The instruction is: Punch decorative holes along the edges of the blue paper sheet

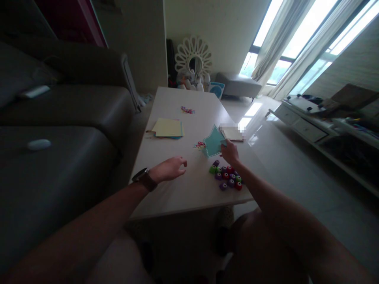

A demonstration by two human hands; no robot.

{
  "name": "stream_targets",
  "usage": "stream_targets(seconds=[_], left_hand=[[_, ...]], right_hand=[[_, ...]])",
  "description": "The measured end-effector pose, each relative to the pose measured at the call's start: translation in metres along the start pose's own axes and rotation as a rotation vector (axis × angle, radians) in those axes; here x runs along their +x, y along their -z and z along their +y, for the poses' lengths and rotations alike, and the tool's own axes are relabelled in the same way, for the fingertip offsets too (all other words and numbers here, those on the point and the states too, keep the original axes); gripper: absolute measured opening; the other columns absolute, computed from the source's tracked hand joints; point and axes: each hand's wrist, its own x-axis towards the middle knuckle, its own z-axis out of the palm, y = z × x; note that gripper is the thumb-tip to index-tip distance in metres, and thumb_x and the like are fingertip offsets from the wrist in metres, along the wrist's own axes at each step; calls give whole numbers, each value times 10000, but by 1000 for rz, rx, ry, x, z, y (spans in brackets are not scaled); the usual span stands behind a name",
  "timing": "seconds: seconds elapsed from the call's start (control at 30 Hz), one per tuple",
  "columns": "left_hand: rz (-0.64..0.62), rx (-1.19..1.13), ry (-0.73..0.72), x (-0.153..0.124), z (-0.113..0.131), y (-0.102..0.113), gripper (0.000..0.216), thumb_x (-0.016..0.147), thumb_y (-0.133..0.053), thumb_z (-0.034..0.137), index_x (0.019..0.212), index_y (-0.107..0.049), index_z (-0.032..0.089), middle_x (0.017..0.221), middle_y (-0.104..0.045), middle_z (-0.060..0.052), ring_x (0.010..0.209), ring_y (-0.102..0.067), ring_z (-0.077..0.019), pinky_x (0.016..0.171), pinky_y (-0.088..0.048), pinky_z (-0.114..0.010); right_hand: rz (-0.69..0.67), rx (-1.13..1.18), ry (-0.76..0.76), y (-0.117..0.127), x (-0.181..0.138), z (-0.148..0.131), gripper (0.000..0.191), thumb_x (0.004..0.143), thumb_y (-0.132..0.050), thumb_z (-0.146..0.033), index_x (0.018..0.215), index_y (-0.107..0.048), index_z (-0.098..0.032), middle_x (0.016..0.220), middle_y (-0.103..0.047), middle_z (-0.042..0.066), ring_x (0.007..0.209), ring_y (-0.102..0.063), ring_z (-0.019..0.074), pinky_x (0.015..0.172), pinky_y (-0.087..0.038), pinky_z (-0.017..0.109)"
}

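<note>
My right hand (229, 153) pinches the right corner of a teal sheet of paper (214, 141) with a white dotted border, which is tilted over the table. Below that hand sits a cluster of small purple, red and green pieces with pale round tops (225, 176); their kind is unclear. Over the bare tabletop to the left, my left hand (170, 169) has its thumb and fingers apart and holds nothing. A little pile of tiny colourful bits (199, 145) lies at the teal sheet's left edge, too small to make out.
A stack of coloured paper (168, 128), yellow on top, lies on the white table (174, 197) at the left. More colourful bits (187, 110) are farther back. At the right edge rests a pale bordered stack (233, 134). A dark sofa (68, 106) flanks the table.
</note>
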Motion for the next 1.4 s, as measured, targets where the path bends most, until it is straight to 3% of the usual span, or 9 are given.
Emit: stream_targets(seconds=[0.2,0.4,0.7,0.83,0.97,1.03,1.2,1.4], left_hand=[[1,-16,-2,-3,-1,1,260,879,-539,301,1072,-658,172,1112,-655,-125,1013,-629,-251,951,-453,-357],[-5,-17,-3,-6,-4,0,284,882,-535,316,1084,-658,159,1106,-657,-132,1019,-626,-260,960,-446,-368],[-14,-13,11,-8,0,4,277,881,-547,286,1079,-671,137,1092,-662,-139,971,-635,-258,918,-454,-360],[-20,-8,16,-7,-1,3,257,889,-563,280,1082,-670,147,1099,-657,-126,954,-633,-241,897,-459,-340],[-9,-8,14,-8,-4,1,243,892,-586,265,1092,-667,153,1111,-655,-115,974,-630,-228,904,-462,-326],[2,-15,26,-9,-6,2,246,898,-593,265,1103,-670,154,1109,-659,-113,977,-631,-225,897,-466,-320],[-19,1,60,-11,-4,7,243,905,-593,266,1107,-678,160,1098,-685,-108,970,-642,-223,862,-471,-306],[-49,23,38,-7,-1,8,253,901,-592,275,1093,-690,144,1101,-699,-122,988,-640,-232,876,-456,-310]], right_hand=[[48,-38,25,9,6,-12,345,957,-410,-237,1222,-616,-154,1020,-721,144,716,-712,226,616,-551,289],[103,-60,-8,22,14,-3,322,955,-398,-218,1186,-607,-137,1072,-700,175,739,-710,242,569,-544,295],[12,5,-3,8,6,-5,272,944,-444,-220,1142,-623,-168,992,-720,118,669,-698,194,527,-559,259],[76,4,75,14,7,-10,303,950,-429,-241,1167,-622,-155,976,-730,123,675,-707,202,562,-556,272],[99,122,267,20,6,-9,299,947,-468,-305,1125,-651,-149,962,-736,115,691,-726,203,501,-522,246],[12,178,379,22,2,-7,316,948,-508,-355,1127,-674,-154,947,-741,101,722,-735,206,531,-537,256],[-367,160,589,34,-17,-4,337,937,-549,-364,1154,-749,-202,916,-765,58,734,-690,175,647,-550,296],[-613,14,607,48,-30,-2,347,907,-556,-273,1167,-771,-192,708,-722,14,531,-516,97,529,-425,241]])
